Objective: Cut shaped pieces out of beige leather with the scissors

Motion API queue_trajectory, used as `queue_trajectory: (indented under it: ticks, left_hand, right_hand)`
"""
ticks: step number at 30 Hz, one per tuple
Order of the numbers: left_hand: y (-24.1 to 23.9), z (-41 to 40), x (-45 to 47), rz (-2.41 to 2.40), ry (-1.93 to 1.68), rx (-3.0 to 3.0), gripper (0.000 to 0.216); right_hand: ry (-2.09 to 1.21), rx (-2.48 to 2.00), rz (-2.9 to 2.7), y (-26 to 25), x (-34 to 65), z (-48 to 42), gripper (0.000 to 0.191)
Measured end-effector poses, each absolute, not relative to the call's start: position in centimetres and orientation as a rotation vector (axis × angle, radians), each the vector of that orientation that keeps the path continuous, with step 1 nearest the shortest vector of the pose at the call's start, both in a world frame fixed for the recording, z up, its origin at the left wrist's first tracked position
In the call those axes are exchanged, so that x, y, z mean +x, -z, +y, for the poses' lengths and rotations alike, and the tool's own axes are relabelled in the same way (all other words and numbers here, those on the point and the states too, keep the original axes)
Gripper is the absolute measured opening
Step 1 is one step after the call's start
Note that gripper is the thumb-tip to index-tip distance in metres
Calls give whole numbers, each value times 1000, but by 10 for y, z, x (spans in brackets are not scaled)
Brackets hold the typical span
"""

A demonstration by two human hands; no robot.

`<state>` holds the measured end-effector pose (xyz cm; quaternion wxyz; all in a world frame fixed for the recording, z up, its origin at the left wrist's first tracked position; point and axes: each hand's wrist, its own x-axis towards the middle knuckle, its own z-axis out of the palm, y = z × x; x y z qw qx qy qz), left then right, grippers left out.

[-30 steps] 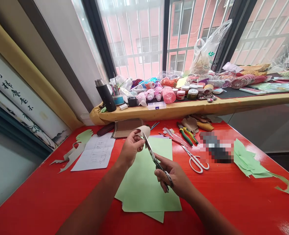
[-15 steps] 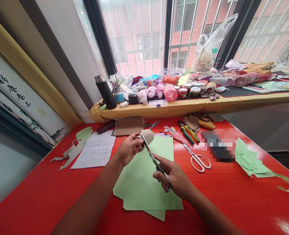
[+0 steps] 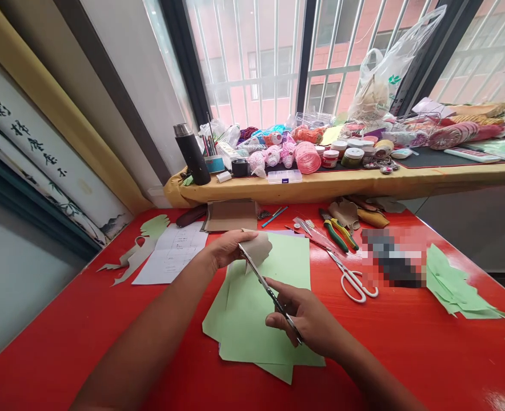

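My left hand [image 3: 230, 249] grips a small curved piece of pale beige paper or thin leather [image 3: 257, 250], holding it up over the table. In my right hand [image 3: 297, 317] is a pair of metal scissors [image 3: 270, 293], its blades pointing up and left. The blade tips reach the edge of the pale piece, close to my left fingers; whether they are cutting into it I cannot tell. Beneath both hands lie stacked light green sheets [image 3: 269, 337].
White-handled scissors [image 3: 355, 284] and green-yellow pliers [image 3: 338, 231] lie to the right, with green paper scraps [image 3: 453, 282] farther out. A drawn-on white sheet [image 3: 171, 251] and pale offcuts [image 3: 139, 251] are at left. A cluttered ledge [image 3: 244, 191] with a black flask [image 3: 192, 154] borders the red table [image 3: 107, 325].
My left hand has shifted its hold, and the pale piece now hangs lower and shows more of its face. The scissors have moved slightly left and down. The camera view has turned slightly left.
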<state>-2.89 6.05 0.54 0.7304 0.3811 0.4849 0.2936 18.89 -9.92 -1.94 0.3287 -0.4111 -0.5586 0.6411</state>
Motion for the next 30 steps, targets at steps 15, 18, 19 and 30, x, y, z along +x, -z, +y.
queue_trajectory:
  ticks: [15,18,19,30]
  left_hand:
    - [16,31,-36,859,-1351,480,8]
    - [25,20,-37,745,-1341,476,7]
    - [27,18,-38,712,-1331,468,9]
    - [40,16,-47,694,-1275,341,23]
  right_hand:
    - [-1696,-1047,-1352,22,191,-98,99]
    - [-1705,-1038,-1373,23,191,-97,103]
    - [-1713,-1036,-1373,23,192,-97,105]
    - [-1837,-1094,-1344,33,192,-98,98]
